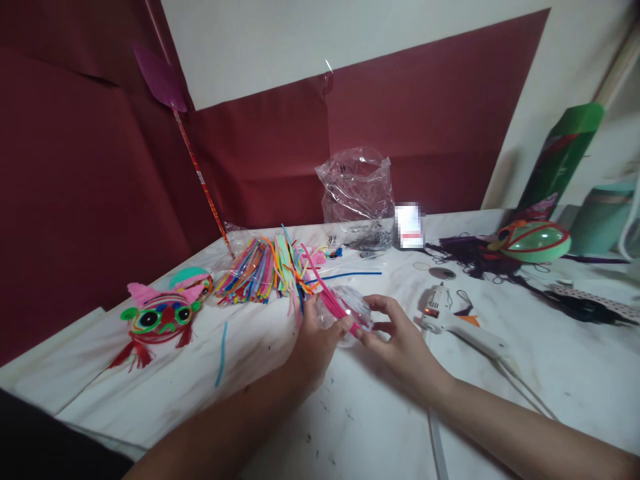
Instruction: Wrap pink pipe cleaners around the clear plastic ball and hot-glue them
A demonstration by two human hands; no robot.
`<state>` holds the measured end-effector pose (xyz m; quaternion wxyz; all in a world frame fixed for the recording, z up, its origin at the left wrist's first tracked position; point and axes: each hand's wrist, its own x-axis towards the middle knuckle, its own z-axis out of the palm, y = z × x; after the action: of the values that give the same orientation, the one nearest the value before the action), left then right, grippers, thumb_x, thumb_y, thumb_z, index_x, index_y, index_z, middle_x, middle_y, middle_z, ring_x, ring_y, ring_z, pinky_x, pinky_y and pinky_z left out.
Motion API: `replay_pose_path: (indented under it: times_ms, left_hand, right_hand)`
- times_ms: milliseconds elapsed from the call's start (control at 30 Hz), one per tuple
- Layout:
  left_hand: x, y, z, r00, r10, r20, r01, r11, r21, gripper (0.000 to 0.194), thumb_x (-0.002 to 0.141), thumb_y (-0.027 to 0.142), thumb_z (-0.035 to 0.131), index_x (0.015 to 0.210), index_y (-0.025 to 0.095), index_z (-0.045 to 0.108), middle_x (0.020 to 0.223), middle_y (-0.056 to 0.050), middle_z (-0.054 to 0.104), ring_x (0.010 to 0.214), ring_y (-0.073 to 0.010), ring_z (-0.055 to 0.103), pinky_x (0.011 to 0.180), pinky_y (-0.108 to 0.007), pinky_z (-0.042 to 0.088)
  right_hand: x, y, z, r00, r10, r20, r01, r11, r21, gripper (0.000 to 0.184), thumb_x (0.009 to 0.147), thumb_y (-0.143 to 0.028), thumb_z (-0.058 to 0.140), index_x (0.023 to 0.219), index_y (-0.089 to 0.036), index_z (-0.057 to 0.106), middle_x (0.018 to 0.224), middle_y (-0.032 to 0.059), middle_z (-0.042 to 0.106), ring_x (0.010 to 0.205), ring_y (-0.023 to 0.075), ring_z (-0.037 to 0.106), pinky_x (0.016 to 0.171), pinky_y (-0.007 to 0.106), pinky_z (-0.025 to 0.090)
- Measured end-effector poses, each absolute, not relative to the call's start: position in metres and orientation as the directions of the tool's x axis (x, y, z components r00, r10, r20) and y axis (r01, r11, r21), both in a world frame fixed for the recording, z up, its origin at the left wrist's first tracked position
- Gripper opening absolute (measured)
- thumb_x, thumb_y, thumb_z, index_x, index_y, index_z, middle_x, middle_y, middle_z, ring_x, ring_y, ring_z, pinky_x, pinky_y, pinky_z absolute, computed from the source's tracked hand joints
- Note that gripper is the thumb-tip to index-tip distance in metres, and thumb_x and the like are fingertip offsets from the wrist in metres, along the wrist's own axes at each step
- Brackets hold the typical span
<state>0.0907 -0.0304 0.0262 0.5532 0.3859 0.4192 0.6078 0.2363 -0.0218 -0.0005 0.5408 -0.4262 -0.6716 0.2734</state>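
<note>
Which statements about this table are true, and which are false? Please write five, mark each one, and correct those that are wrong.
1. Both the left hand and the right hand touch the clear round object. True.
2. The white glue gun lies to the left of both hands. False: it lies to their right.
3. The short light blue strip lies apart from the pile of colourful strips. True.
4. The face ornament with pink ears has yellow rings around its eyes. False: the rings are green.
5. The strips at the clear round object are pink. True.
</note>
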Motion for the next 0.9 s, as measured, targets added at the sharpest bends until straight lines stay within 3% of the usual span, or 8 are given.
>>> replay_pose_path:
  times_ms: [100, 233, 367, 567, 733, 900]
  left_hand:
    - [0.090, -0.031, 0.030, -0.058, 0.998, -0.006, -0.390, -0.018, 0.920, 0.076, 0.054, 0.022, 0.084, 0.120, 0.020, 0.047, 0.107, -0.008, 0.069, 0.104, -0.0258, 0.065, 0.093, -0.039, 0.049]
    - [0.088, -0.030, 0.033, -0.084, 0.996, -0.011, -0.387, -0.023, 0.922, 0.077, 0.055, 0.025, 0.084, 0.121, 0.020, 0.046, 0.113, -0.010, 0.067, 0.109, -0.0275, 0.063, 0.095, -0.042, 0.048]
    - [0.087, -0.030, 0.031, -0.085, 0.996, 0.005, -0.379, -0.037, 0.925, 0.080, 0.054, 0.029, 0.086, 0.123, 0.020, 0.046, 0.115, -0.011, 0.067, 0.111, -0.0283, 0.062, 0.098, -0.044, 0.046]
    - [0.087, -0.029, 0.027, -0.004, 0.998, 0.060, -0.407, -0.056, 0.911, 0.079, 0.056, 0.035, 0.087, 0.123, 0.021, 0.047, 0.115, -0.011, 0.068, 0.109, -0.0271, 0.064, 0.098, -0.043, 0.047]
    - [0.086, -0.027, 0.029, -0.038, 0.999, -0.001, -0.378, -0.013, 0.926, 0.082, 0.052, 0.028, 0.087, 0.124, 0.022, 0.048, 0.113, -0.010, 0.069, 0.106, -0.0271, 0.065, 0.095, -0.042, 0.049]
    - [0.085, -0.025, 0.028, -0.037, 0.999, -0.010, -0.360, -0.004, 0.933, 0.080, 0.052, 0.025, 0.086, 0.122, 0.022, 0.047, 0.108, -0.008, 0.069, 0.102, -0.0269, 0.065, 0.092, -0.043, 0.049]
  right_hand:
    - [0.239, -0.023, -0.001, -0.067, 0.794, 0.605, 0.310, 0.592, -0.744, 0.034, 0.082, -0.035, 0.062, 0.112, -0.025, 0.050, 0.119, 0.0118, 0.052, 0.111, 0.0265, 0.055, 0.084, 0.043, 0.056]
    - [0.242, -0.030, 0.002, -0.155, 0.631, 0.760, 0.427, 0.737, -0.524, 0.018, 0.088, -0.020, 0.055, 0.104, -0.027, 0.057, 0.123, 0.0104, 0.048, 0.118, 0.0252, 0.051, 0.094, 0.046, 0.050]
    - [0.243, -0.032, 0.003, -0.230, 0.569, 0.790, 0.443, 0.783, -0.436, 0.027, 0.087, -0.010, 0.050, 0.104, -0.028, 0.061, 0.123, 0.0106, 0.050, 0.118, 0.0250, 0.053, 0.091, 0.043, 0.053]
    - [0.244, -0.027, 0.000, -0.199, 0.611, 0.767, 0.440, 0.755, -0.487, 0.026, 0.088, -0.013, 0.049, 0.102, -0.028, 0.065, 0.126, 0.0113, 0.053, 0.120, 0.0266, 0.054, 0.093, 0.048, 0.051]
    - [0.245, -0.026, 0.000, -0.164, 0.687, 0.708, 0.389, 0.705, -0.593, 0.021, 0.088, -0.019, 0.050, 0.099, -0.028, 0.067, 0.127, 0.0106, 0.057, 0.123, 0.0262, 0.053, 0.099, 0.049, 0.047]
    - [0.244, -0.026, 0.001, -0.154, 0.707, 0.690, 0.376, 0.688, -0.621, 0.016, 0.088, -0.022, 0.052, 0.095, -0.026, 0.066, 0.127, 0.0112, 0.058, 0.122, 0.0266, 0.054, 0.100, 0.049, 0.045]
